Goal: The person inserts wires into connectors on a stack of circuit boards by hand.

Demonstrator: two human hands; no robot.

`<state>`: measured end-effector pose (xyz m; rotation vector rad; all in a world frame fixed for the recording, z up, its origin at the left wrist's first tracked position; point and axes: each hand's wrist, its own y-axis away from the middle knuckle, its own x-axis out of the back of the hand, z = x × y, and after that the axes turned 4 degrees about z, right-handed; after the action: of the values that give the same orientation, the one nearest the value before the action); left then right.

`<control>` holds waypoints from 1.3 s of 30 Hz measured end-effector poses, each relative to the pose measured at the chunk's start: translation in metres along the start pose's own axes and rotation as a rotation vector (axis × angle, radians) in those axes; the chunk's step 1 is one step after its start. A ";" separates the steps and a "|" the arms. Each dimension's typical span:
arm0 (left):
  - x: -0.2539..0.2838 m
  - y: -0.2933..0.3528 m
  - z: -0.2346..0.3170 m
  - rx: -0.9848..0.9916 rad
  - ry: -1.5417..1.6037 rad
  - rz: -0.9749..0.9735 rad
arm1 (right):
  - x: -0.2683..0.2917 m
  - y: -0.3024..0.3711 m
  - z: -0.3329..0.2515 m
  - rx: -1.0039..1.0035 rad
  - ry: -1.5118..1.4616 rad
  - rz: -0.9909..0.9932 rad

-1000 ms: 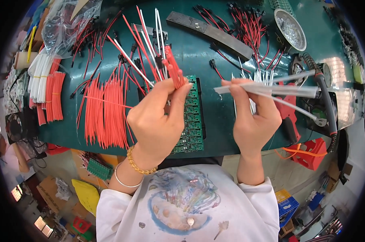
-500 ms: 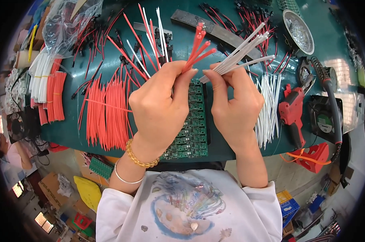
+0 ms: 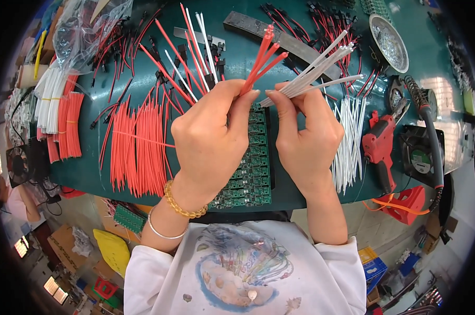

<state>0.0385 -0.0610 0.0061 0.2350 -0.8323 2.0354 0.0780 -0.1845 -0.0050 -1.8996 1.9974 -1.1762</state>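
My left hand (image 3: 211, 128) pinches a small bunch of red wires (image 3: 262, 60) between thumb and forefinger, their ends pointing up. More red and white wires (image 3: 187, 58) fan out past its far left side; where they meet the fingers is hidden. Close beside it, my right hand (image 3: 308, 131) is closed on a bunch of white wires (image 3: 316, 68) that slant up to the right. The thumb tips are a small gap apart. Below and between the hands lies a panel of green circuit boards (image 3: 253, 173), partly covered by the left hand.
Loose red wires (image 3: 137, 152) lie to the left, loose white wires (image 3: 348, 147) to the right. Beyond them are a red glue gun (image 3: 380, 144), a fan (image 3: 421, 152) and a metal bowl (image 3: 388, 42). A metal bar (image 3: 279, 42) and red-black connector leads (image 3: 332, 26) lie at the back.
The red bunch in my left hand has tilted slightly to the right, and that hand has shifted a little rightward. My right hand has barely moved.
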 end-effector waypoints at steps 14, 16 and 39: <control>0.000 -0.003 0.002 -0.165 -0.141 0.013 | 0.000 -0.001 -0.003 -0.003 0.032 -0.038; 0.000 -0.002 0.003 -0.143 -0.144 0.008 | 0.000 -0.001 -0.002 -0.005 0.034 -0.047; 0.012 0.002 0.011 -0.012 -0.025 -0.024 | 0.008 0.004 -0.005 -0.059 -0.026 -0.078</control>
<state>0.0286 -0.0611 0.0192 0.2627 -0.8529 2.0078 0.0709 -0.1904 -0.0008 -2.0277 1.9825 -1.1170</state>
